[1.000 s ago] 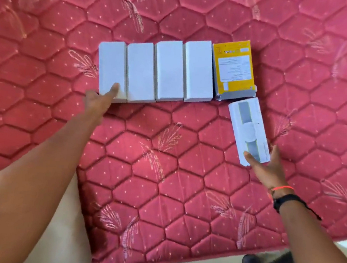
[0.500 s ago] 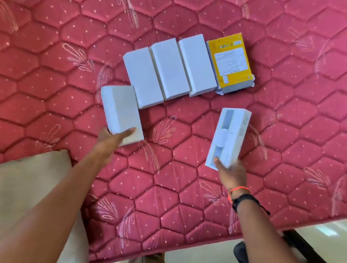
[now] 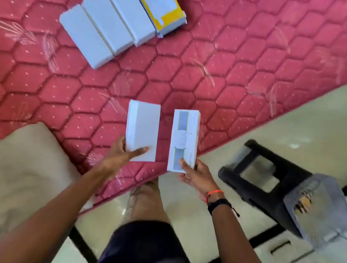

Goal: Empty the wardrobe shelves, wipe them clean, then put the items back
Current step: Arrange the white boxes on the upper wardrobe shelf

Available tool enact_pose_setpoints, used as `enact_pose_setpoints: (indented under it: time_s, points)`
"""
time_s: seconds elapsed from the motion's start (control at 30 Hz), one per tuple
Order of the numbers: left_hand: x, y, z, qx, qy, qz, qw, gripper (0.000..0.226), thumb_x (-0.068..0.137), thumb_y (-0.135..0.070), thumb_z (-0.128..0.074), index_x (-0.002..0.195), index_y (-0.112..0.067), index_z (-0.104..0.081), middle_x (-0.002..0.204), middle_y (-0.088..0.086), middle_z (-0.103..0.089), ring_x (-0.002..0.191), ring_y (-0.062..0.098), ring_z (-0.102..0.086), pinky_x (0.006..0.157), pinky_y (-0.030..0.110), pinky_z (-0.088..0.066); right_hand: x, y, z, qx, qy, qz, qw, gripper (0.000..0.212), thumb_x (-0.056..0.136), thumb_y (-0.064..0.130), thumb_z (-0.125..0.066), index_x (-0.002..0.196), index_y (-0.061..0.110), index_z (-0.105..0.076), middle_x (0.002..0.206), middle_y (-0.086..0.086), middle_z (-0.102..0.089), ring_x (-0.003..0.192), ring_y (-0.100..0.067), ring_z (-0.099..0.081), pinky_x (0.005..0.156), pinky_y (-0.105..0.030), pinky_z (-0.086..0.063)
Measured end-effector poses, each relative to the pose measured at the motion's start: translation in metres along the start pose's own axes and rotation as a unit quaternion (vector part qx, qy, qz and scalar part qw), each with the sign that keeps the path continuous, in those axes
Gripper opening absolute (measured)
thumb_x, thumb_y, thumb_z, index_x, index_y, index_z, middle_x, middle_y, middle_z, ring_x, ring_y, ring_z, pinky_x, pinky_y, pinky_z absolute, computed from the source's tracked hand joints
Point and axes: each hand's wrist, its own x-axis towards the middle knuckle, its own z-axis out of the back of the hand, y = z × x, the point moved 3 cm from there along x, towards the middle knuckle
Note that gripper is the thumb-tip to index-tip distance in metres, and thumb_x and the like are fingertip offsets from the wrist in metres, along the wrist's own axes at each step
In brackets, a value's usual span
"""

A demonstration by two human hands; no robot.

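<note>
Left hand [image 3: 121, 156] is gripping a plain white box [image 3: 142, 131] by its near end, and our right hand [image 3: 194, 173] is clamped on a white box with a watch picture [image 3: 183, 139], both held up side by side over the mattress edge. Three more white boxes [image 3: 106, 23] and a yellow box [image 3: 161, 7] sit in a row on the red quilted mattress [image 3: 216, 72], well apart from us. Black stool [image 3: 269, 183] is off to the right.

Red quilted mattress [image 3: 195, 74], hexagon-stitched: three plain white boxes [image 3: 107, 21] lying side by side, touching; one yellow box [image 3: 159, 5] against the rightmost white one.
</note>
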Motion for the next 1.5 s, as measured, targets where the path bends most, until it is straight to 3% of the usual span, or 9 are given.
enact_pose_setpoints:
  time_s: [0.13, 0.3, 0.57, 0.73, 0.93, 1.1, 1.23, 1.33, 1.5]
  points:
    - [-0.033, -0.002, -0.033, 0.06, 0.055, 0.008, 0.997, 0.095, 0.047, -0.05, -0.089, 0.127, -0.016, -0.052, 0.116, -0.002, -0.069, 0.103, 0.014, -0.068, 0.08, 0.026, -0.057, -0.049, -0.046, 0.024, 0.058, -0.016, -0.023, 0.998, 0.026, 0.093, 0.023, -0.065, 0.116, 0.013, -0.06, 0.11, -0.005, -0.067, 0.092, -0.02, -0.062, 0.086, -0.029, -0.057]
    - [-0.07, 0.005, -0.068, 0.1, 0.114, 0.039, 0.988, 0.085, 0.044, -0.048, -0.093, 0.113, -0.03, -0.047, 0.117, 0.0, -0.067, 0.105, 0.017, -0.067, 0.09, 0.034, -0.055, -0.094, -0.096, 0.032, 0.162, -0.02, 0.003, 0.987, 0.029, 0.093, 0.023, -0.065, 0.119, 0.011, -0.062, 0.117, -0.008, -0.069, 0.099, -0.021, -0.064, 0.097, -0.039, -0.053]
    - [-0.139, 0.034, -0.14, 0.223, 0.219, 0.002, 0.95, 0.097, 0.045, -0.046, -0.093, 0.127, -0.013, -0.053, 0.115, 0.001, -0.071, 0.104, 0.017, -0.069, 0.08, 0.027, -0.057, -0.184, -0.189, 0.044, 0.303, -0.096, 0.114, 0.941, 0.042, 0.094, 0.031, -0.061, 0.131, 0.014, -0.053, 0.129, -0.01, -0.063, 0.112, -0.022, -0.063, 0.097, -0.041, -0.053]
    - [-0.191, 0.061, -0.207, 0.337, 0.328, -0.012, 0.883, 0.094, 0.05, -0.044, -0.093, 0.127, -0.009, -0.053, 0.117, 0.005, -0.07, 0.105, 0.019, -0.069, 0.082, 0.03, -0.057, -0.253, -0.27, 0.043, 0.414, -0.189, 0.184, 0.871, 0.05, 0.09, 0.04, -0.061, 0.136, 0.023, -0.049, 0.133, -0.007, -0.059, 0.118, -0.03, -0.06, 0.095, -0.043, -0.054]
    - [-0.288, 0.137, -0.285, 0.471, 0.439, -0.061, 0.763, 0.095, 0.047, -0.055, -0.092, 0.124, -0.015, -0.053, 0.116, 0.002, -0.07, 0.106, 0.021, -0.067, 0.088, 0.038, -0.056, -0.337, -0.393, 0.014, 0.53, -0.282, 0.234, 0.765, 0.054, 0.093, 0.035, -0.057, 0.144, 0.026, -0.04, 0.136, 0.0, -0.058, 0.113, -0.025, -0.064, 0.096, -0.044, -0.053]
    - [-0.366, 0.216, -0.315, 0.537, 0.495, -0.077, 0.679, 0.077, 0.062, -0.044, -0.083, 0.125, -0.017, -0.048, 0.118, 0.002, -0.066, 0.108, 0.021, -0.064, 0.094, 0.043, -0.054, -0.384, -0.471, -0.02, 0.599, -0.356, 0.257, 0.67, 0.051, 0.098, 0.027, -0.053, 0.146, 0.029, -0.036, 0.134, 0.002, -0.059, 0.109, -0.027, -0.066, 0.097, -0.048, -0.052]
    - [-0.416, 0.269, -0.336, 0.57, 0.543, -0.09, 0.611, 0.094, 0.052, -0.065, -0.086, 0.129, -0.024, -0.05, 0.119, -0.006, -0.067, 0.109, 0.016, -0.064, 0.091, 0.039, -0.055, -0.419, -0.524, -0.037, 0.632, -0.419, 0.268, 0.594, 0.052, 0.096, 0.032, -0.053, 0.146, 0.03, -0.037, 0.136, -0.002, -0.058, 0.114, -0.025, -0.064, 0.094, -0.042, -0.054]
    - [-0.464, 0.304, -0.354, 0.571, 0.588, -0.1, 0.564, 0.085, 0.06, -0.057, -0.084, 0.129, -0.022, -0.048, 0.118, -0.007, -0.065, 0.108, 0.012, -0.062, 0.08, 0.026, -0.055, -0.442, -0.557, -0.04, 0.662, -0.447, 0.275, 0.535, 0.053, 0.097, 0.033, -0.054, 0.147, 0.034, -0.035, 0.141, 0.003, -0.055, 0.119, -0.025, -0.061, 0.094, -0.046, -0.053]
    - [-0.529, 0.357, -0.393, 0.553, 0.642, -0.103, 0.52, 0.071, 0.069, -0.042, -0.08, 0.131, -0.022, -0.052, 0.12, -0.005, -0.067, 0.11, 0.013, -0.064, 0.088, 0.037, -0.057, -0.485, -0.599, -0.024, 0.669, -0.536, 0.29, 0.425, 0.051, 0.098, 0.027, -0.054, 0.147, 0.031, -0.039, 0.144, 0.005, -0.051, 0.128, -0.022, -0.054, 0.092, -0.052, -0.053]
